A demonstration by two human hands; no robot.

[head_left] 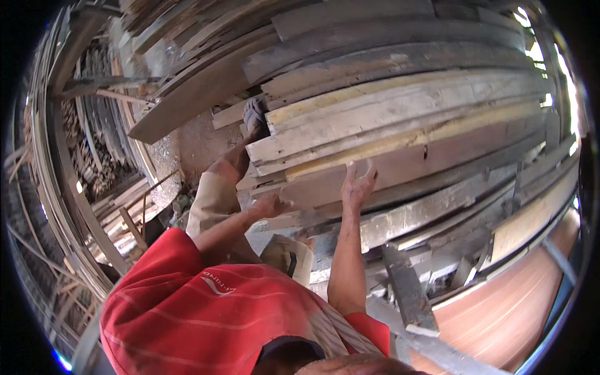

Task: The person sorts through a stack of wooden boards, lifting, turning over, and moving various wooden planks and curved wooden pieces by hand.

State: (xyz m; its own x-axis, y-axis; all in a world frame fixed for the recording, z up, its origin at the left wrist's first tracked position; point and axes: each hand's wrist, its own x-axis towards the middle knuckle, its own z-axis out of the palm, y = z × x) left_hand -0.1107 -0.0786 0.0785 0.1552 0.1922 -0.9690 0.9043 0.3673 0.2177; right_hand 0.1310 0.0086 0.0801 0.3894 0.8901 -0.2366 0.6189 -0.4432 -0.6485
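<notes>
A brown plank point(325, 187) lies lengthwise in front of me, part of a broad stack. At its near edge, toward the left end, my left hand point(269, 205) is closed with curled fingers; what they grip, if anything, is hidden. My right hand point(359, 182) reaches over the same plank with fingers and thumb apart, nothing between them. Its fingertips come close to a yellow-edged plank point(381, 147) just beyond; whether they touch it I cannot tell. Farther back lies a pale, worn plank point(350, 125) with a rough left end.
My foot in a grey sandal point(254, 112) stands beside the plank ends. A dark wooden block point(409, 290) juts out at the right, near a smooth reddish board point(512, 306). Upright timbers point(69, 169) and heaped wood pieces point(103, 150) fill the left side.
</notes>
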